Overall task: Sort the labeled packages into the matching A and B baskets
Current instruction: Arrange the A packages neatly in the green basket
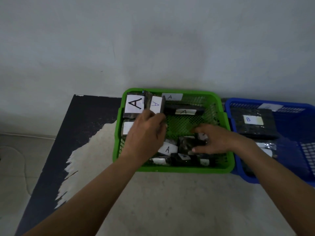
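The green basket holds several dark packages with white A labels. My left hand grips a dark package with a blue A label, held upright near the basket's back left. A package with a big black A leans beside it. My right hand is closed on a small dark package near the basket's front. To the right, the blue basket holds a dark package labelled B.
Both baskets stand against a pale wall on a worn table, its dark coating peeled off over the left part. The table's left edge drops to a tiled floor. Bare tabletop lies in front of the baskets.
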